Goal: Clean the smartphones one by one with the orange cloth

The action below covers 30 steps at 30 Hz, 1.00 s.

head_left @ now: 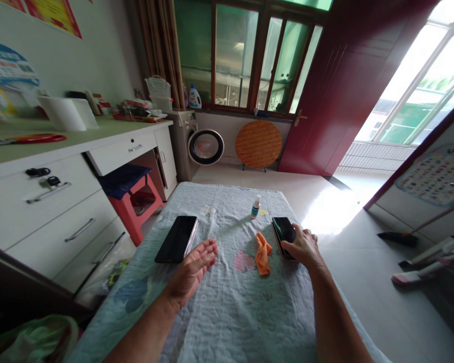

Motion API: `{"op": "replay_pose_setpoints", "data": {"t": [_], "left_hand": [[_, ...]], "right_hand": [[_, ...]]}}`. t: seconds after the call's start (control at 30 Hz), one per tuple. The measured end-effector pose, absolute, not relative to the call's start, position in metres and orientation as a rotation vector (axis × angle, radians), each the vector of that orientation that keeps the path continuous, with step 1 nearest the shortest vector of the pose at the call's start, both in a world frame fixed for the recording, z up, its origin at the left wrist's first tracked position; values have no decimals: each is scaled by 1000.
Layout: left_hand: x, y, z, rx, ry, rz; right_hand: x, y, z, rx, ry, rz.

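Note:
My left hand (196,268) is open above the cloth, fingers stretched out and palm turned inward, holding nothing. Just beyond it on the left lies a black-screened tablet (177,239), on top of what looks like a pale, thin stack. My right hand (303,245) reaches over a black smartphone (283,229), thumb at its near side and fingers around the right edge. Under that phone are other flat, thin pieces whose kind I cannot make out. An orange cloth (263,253) lies crumpled between the hands. Behind it stands a small spray bottle (254,207) with a blue label.
A pale blue quilted cover (227,312) drapes the table. At left are white drawers (60,201) and a red stool (134,201). A washing machine (183,146) with its door open and a round wooden board (259,144) stand at the back. A broom (397,238) lies right.

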<state>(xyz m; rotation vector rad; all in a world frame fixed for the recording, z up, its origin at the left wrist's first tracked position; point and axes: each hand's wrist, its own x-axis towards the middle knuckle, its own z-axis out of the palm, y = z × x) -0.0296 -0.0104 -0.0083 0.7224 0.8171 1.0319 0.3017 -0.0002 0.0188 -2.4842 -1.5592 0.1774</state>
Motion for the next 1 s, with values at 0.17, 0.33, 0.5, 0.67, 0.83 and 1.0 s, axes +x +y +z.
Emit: {"op": "replay_pose_setpoints", "data": {"t": [0.17,0.33,0.5,0.67,0.83,1.0], "left_hand": [[-29,-12,-6,752,837,1027],[-28,-13,-5,861,836,1018],[-35,-13,-4,1326,1047,1155],[-51,-8,4,2134,1424,1477],[-69,6,-1,2325,2128,1275],[-85,14,-10,2214,2465,786]], "right_hand": [[301,-2,17,-2511,-1588,211],[300,-2,16,-2514,-1607,196],[302,-4,15,-2491,-1601,167],[296,-2,19,-2243,-1561,-66],[265,-2,26,-1738,-1731,14],[236,-4,19,-1705,-1926,78]]}}
